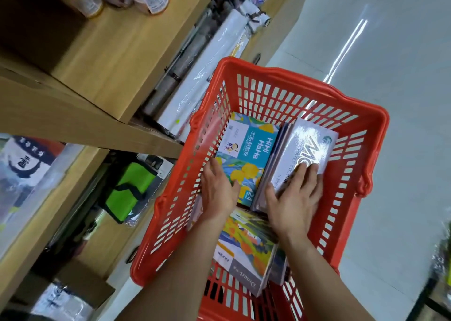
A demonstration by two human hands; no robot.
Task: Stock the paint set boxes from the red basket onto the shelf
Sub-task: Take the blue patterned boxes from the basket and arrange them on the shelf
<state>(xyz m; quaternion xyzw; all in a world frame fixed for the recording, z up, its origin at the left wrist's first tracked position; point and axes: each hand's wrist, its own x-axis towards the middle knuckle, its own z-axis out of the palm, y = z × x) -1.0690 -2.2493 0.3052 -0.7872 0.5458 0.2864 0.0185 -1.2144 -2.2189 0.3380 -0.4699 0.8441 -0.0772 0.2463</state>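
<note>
Wooden shelf point(102, 59) at left, jars at its back. Red basket point(353, 174) beside it, over pale floor. Inside the basket: teal HiHi HaHa box point(249, 147) beside silver box point(302, 154), orange-patterned box point(251, 250) nearer the person. Left hand point(217, 189) grips the teal box's near corner; right hand point(295, 198) lies spread, fingers open, on the silver box.

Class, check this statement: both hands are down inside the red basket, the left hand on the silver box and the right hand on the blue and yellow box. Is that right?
Not quite: the hands are swapped. The head view shows the left hand on the blue and yellow box and the right hand on the silver box. Both are inside the red basket.
</note>
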